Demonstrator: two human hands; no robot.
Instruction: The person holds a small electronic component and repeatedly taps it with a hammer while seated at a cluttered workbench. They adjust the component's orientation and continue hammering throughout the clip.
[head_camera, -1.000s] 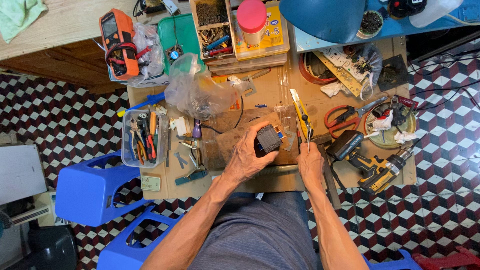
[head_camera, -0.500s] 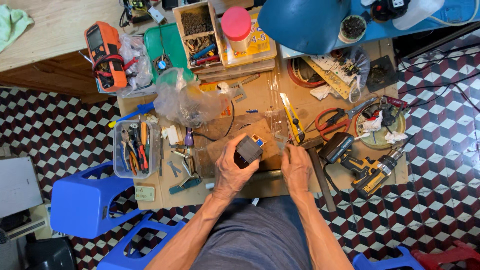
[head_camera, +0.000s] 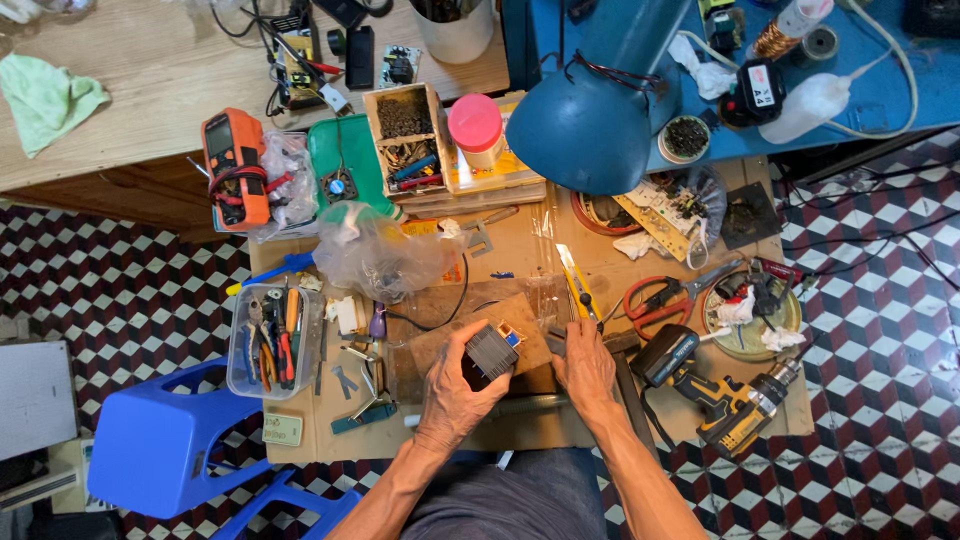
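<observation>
The left hand (head_camera: 455, 385) is wrapped around a small dark block (head_camera: 490, 352), its grip pinching it by the sides and holding it just above the brown board (head_camera: 450, 315) at the front middle of the counter (head_camera: 520, 245). A bit of blue and orange shows at the block's far corner. The right hand (head_camera: 585, 365) rests just beside it, fingers curled down onto the counter; whether that grip pinches anything I cannot tell, as the fingertips are hidden. A yellow cutter (head_camera: 575, 280) lies just beyond the right hand, pointing away from the person.

To the right sit red-handled pliers (head_camera: 655, 300), a round tin dish (head_camera: 755, 315) with scraps in it, and a yellow and black drill (head_camera: 715, 395) lying on its side near the counter's edge. To the left are a crumpled clear bag (head_camera: 380, 255), a clear tub (head_camera: 275, 340) full of hand tools, and loose metal bits between the tub and the board. Farther back stand an orange meter (head_camera: 235, 165), a green tray (head_camera: 345, 160), a wooden box (head_camera: 405, 135) of small parts, a pink-lidded jar (head_camera: 475, 125) and a blue lamp shade (head_camera: 580, 135). A blue stool (head_camera: 155, 450) stands on the tiled floor at the left.
</observation>
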